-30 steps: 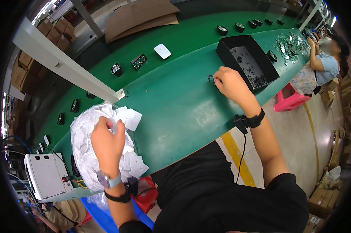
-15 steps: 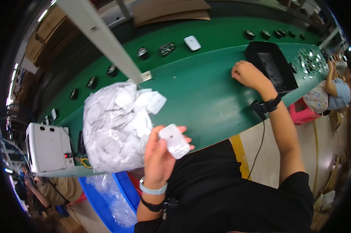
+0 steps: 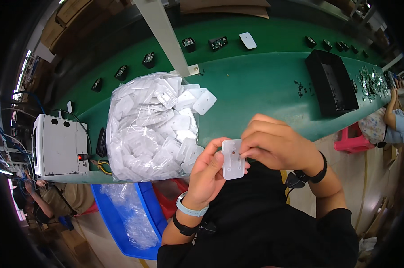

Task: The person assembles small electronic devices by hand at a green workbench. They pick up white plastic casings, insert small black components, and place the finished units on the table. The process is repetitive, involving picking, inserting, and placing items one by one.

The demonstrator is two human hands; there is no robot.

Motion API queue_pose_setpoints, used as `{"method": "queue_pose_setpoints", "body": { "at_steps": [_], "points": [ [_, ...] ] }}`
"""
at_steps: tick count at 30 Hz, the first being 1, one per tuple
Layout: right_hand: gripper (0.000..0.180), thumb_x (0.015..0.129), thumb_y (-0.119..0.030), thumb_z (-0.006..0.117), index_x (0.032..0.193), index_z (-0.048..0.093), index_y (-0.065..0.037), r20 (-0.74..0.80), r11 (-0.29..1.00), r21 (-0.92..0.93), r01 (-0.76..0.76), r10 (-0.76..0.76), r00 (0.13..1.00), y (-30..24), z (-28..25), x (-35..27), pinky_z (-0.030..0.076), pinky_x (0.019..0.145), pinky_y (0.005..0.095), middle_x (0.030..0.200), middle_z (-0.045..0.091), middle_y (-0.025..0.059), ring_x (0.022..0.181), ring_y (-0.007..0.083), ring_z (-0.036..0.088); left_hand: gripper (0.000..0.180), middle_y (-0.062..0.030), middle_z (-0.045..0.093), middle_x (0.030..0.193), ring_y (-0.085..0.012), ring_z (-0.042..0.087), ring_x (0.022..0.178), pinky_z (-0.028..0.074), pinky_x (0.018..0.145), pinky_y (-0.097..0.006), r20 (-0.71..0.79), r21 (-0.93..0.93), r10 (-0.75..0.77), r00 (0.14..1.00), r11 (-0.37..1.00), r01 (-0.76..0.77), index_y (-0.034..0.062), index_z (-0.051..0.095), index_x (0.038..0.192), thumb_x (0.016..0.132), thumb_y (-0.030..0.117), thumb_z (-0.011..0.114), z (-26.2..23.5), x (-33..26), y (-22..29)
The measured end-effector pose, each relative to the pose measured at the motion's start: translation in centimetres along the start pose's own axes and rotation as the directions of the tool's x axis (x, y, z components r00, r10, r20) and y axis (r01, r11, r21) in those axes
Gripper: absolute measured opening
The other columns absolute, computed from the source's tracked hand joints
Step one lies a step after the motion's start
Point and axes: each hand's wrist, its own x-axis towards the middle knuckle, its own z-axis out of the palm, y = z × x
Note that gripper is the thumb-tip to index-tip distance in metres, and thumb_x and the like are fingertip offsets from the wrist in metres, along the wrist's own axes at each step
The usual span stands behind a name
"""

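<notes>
Your left hand (image 3: pixel 206 176) grasps a white plastic cover (image 3: pixel 232 159) by its left edge, thumb near the upper left and fingertips showing past the right side. The cover is held in front of you, just off the near edge of the green bench (image 3: pixel 260 96), with its holes and small round bosses facing up. Your right hand (image 3: pixel 280 144) is bent over the cover's right edge, fingers pinched together there; you cannot tell from this view whether they hold a small part. Just left of your hands, a clear bag of white covers (image 3: pixel 141 134) sits on the bench. Farther right lie small dark parts (image 3: pixel 301 88), beside an open black box (image 3: pixel 319 85). Below the bag is a blue tub (image 3: pixel 150 205) with clear plastic film (image 3: pixel 137 225) inside.
</notes>
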Motion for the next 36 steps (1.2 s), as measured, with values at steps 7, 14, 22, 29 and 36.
{"method": "queue_pose_setpoints", "body": {
  "at_steps": [7,14,22,29,36],
  "points": [
    [0.015,0.079,-0.001,0.073,0.089,0.062,-0.003,0.015,1.000,0.003,-0.020,0.020,1.000,-0.4,1.9,-0.2,0.049,0.068,0.0358,0.088,0.061,0.0079,0.080,0.0275,0.056,0.035,-0.0143,0.063,0.114,-0.0226,0.068,0.099,0.056,0.088,-0.036,-0.021,0.101,0.020,1.000,0.995,-0.017,0.0006,0.044,0.132,0.107,0.025,0.042,-0.3,-1.1,0.2],
    [0.015,0.079,0.000,0.073,0.089,0.061,-0.002,-0.036,0.997,-0.045,-0.060,0.058,0.998,-1.2,2.3,-0.6,0.049,0.067,0.0350,0.084,0.058,0.0095,0.079,0.0282,0.056,0.032,-0.0141,0.065,0.108,-0.0213,0.068,0.095,0.056,0.083,-0.035,-0.068,0.180,0.070,0.995,0.982,-0.057,-0.0006,0.050,0.122,0.107,0.027,0.042,0.3,-1.4,-0.1],
    [0.020,0.083,-0.002,0.074,0.097,0.062,0.004,0.094,0.766,0.458,-0.452,0.464,0.881,-2.1,1.9,-1.8,0.054,0.062,0.0251,0.090,0.066,0.0099,0.079,0.0127,0.065,0.037,-0.0134,0.066,0.108,-0.0183,0.067,0.092,0.054,0.079,-0.031,-0.066,0.265,0.025,0.998,0.964,-0.006,-0.0046,0.058,0.117,0.108,0.026,0.038,1.7,-2.5,0.3],
    [0.024,0.082,0.002,0.074,0.101,0.060,0.005,0.140,0.490,0.715,-0.499,0.599,0.789,-5.3,2.4,-3.4,0.057,0.066,0.0232,0.090,0.068,0.0097,0.079,0.0113,0.068,0.024,-0.0167,0.069,0.102,-0.0177,0.067,0.090,0.052,0.075,-0.028,-0.061,0.293,0.102,0.993,0.953,-0.080,-0.0066,0.059,0.117,0.096,0.004,0.056,3.7,-5.4,0.4],
    [0.026,0.082,-0.001,0.076,0.101,0.059,0.003,0.062,0.517,0.730,-0.447,0.602,0.796,-9.1,2.8,-4.9,0.057,0.066,0.0217,0.087,0.065,0.0071,0.076,0.0085,0.065,0.017,-0.0160,0.071,0.093,-0.0151,0.067,0.082,0.049,0.064,-0.023,-0.089,0.285,0.154,0.984,0.951,-0.123,-0.0068,0.061,0.110,0.093,-0.002,0.057,5.7,-8.2,0.0]
  ]
}}
